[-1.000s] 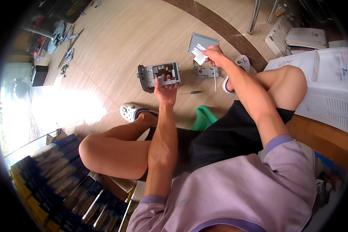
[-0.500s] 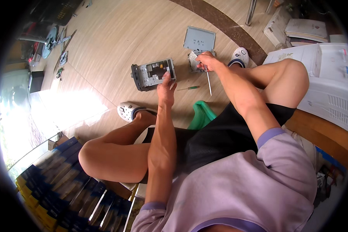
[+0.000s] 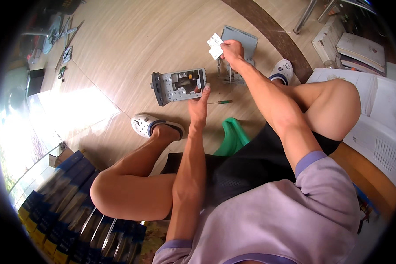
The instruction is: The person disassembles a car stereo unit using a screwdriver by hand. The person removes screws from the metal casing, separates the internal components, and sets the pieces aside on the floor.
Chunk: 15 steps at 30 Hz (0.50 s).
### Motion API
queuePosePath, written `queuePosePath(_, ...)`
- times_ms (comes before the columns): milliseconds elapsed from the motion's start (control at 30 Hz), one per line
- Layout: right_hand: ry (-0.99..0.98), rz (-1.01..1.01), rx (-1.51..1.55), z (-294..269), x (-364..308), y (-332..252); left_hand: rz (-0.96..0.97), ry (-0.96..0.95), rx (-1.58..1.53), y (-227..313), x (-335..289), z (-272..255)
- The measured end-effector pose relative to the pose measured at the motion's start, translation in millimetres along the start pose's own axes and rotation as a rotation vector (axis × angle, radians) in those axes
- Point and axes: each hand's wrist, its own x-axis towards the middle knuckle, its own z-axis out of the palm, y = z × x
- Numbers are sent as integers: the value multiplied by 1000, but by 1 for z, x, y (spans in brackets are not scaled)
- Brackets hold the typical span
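My left hand [image 3: 199, 108] grips the right edge of an opened metal-cased unit [image 3: 167, 88], which looks like a car stereo with a dark front panel. The thumb lies on the rim and the fingers are tucked beneath. My right hand [image 3: 233, 50] pinches a thin whitish piece [image 3: 215, 45] with a stepped outline, held above the floor. Behind that hand lies a grey metal cover plate [image 3: 244, 38] with a slotted edge. Other metal parts [image 3: 236, 78] sit just below it, partly hidden by my right forearm.
A green-handled screwdriver [image 3: 224, 102] rests on the floor between the unit and my legs. Green plastic [image 3: 231, 136] shows between my thighs. Boxes [image 3: 66, 193] are stacked at the lower left, books [image 3: 361, 48] at the upper right. Metal legs [image 3: 304, 17] stand at the top.
My right hand has lifted the whitish piece up and left from the metal parts; the long shaft seen under that hand no longer stretches toward me. The left hand has shifted its grip on the unit.
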Motion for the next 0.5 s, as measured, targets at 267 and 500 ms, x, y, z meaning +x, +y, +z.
queuePosePath(267,-303,386,89,46,37,11,-5,37,309,1,-11,8)
queuePosePath(500,-318,386,-39,57,35,19,23,92,447,8,-12,11)
